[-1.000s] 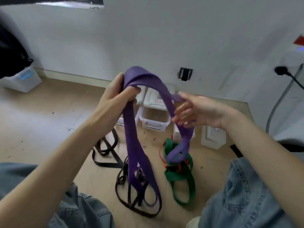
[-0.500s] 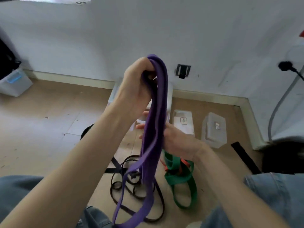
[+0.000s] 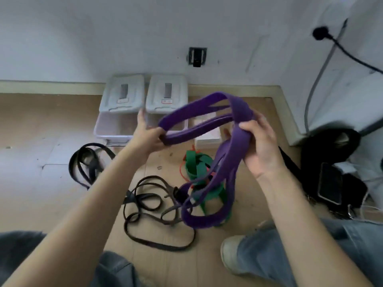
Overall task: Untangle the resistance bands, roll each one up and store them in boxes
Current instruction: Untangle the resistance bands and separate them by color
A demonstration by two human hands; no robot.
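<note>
Both hands hold a wide purple resistance band above the floor. My left hand pinches its left end, and my right hand grips the bunched strands at the right. Loops of the band arch between the hands and hang down to the floor. Below lie a green band tangled with a thin red one, a dark brown band in loose coils, and a black band at the left. Two clear open boxes stand by the wall, lids tipped back.
A third white box sits right of the two open ones, partly hidden by the band. A black bag and a phone lie at the right by the wall corner. My jeans knees and one shoe are at the bottom.
The band hung straight down from my raised left hand; now both hands are lower and apart, with the band spread into loops between them. The view has tilted down toward the boxes.
</note>
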